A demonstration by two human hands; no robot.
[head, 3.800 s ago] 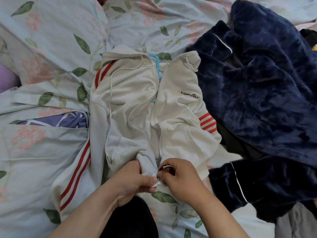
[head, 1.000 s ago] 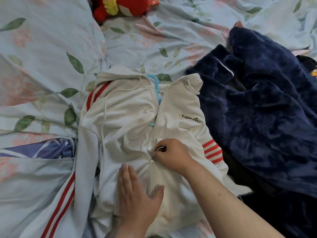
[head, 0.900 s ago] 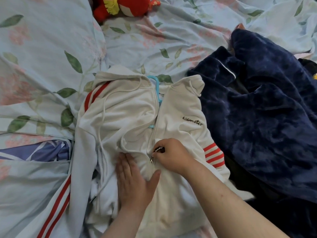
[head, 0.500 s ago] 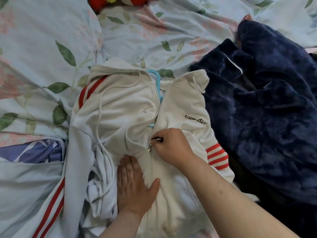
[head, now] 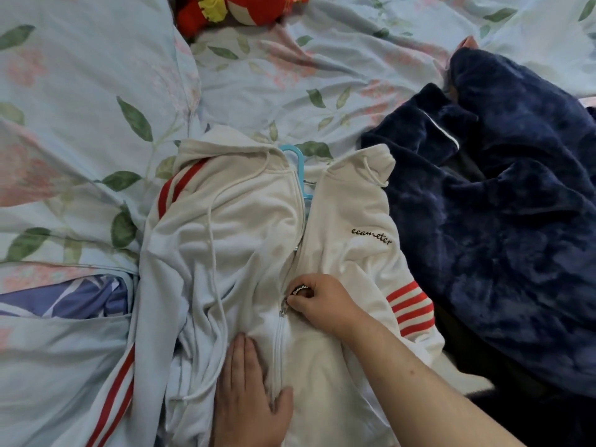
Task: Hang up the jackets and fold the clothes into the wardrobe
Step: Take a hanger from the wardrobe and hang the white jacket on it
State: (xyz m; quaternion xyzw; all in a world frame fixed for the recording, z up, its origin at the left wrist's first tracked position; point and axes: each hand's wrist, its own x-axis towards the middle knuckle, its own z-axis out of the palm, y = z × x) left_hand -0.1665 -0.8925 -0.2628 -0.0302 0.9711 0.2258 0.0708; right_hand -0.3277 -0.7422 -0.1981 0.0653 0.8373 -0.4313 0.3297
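A white zip hoodie (head: 245,240) with red sleeve stripes lies face up on the bed, with a light blue hanger (head: 298,162) showing at its collar. The zip is closed from the hem to about mid-chest. My right hand (head: 317,301) pinches the zipper pull (head: 283,309). My left hand (head: 248,395) lies flat, fingers straight, pressing the lower front of the hoodie just left of the zip. A dark blue plush garment (head: 503,240) is heaped to the right of the hoodie.
The hoodie rests on a pale floral duvet (head: 80,101). A red plush toy (head: 238,9) lies at the top edge. A blue-and-white patterned cloth (head: 64,301) peeks out at the left. Dark clothes lie under the plush garment at the lower right.
My right hand has drawn the zipper pull up from the hem to mid-chest. My left hand left the hem and now presses flat on the lower front.
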